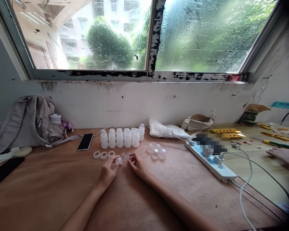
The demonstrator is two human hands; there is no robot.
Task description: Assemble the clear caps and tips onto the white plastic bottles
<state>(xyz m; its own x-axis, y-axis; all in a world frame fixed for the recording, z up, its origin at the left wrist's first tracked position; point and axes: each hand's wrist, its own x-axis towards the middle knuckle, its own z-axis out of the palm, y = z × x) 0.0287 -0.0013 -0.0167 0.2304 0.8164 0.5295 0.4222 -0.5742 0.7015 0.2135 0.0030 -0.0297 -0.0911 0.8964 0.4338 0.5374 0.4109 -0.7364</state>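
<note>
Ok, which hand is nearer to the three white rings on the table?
Left. The left hand is close beside the rightmost of the white rings; the right hand is farther to their right, by the small clear pieces.

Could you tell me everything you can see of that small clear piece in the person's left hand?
The small, clear, plastic-looking piece is colourless, looks short and roundish, and has bright glints and fine lines, perhaps ridges, on its side. The bare left hand grips it between thumb and fingers, which partly hide it. It looks tilted, in front of the translucent white bottles, over the brown tabletop; I cannot tell whether it touches that surface. Its ends are too small to make out.
</note>
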